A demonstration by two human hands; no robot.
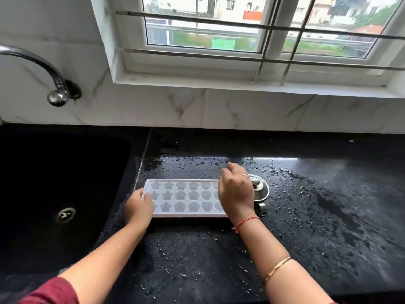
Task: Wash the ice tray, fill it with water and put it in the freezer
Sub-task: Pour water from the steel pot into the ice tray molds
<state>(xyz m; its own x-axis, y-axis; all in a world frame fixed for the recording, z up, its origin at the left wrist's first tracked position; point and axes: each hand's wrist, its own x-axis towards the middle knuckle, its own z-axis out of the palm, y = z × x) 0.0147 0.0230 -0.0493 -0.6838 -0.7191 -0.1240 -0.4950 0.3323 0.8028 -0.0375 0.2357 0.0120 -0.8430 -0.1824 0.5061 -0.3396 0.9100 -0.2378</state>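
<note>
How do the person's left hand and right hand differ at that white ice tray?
The left hand grips the ice tray at its left end, thumb on the rim. The right hand lies over the right end with its fingers stretched out and no clear grip. The right hand shows a ring and a red wrist thread; the left hand shows neither. Both are at the same tray on the wet black counter.

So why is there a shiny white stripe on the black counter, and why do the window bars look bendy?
Head view: the stripe is daylight from the window glaring off the wet counter; head view again, the wide-angle lens curves the straight bars; the sink is lost in shadow.
</note>
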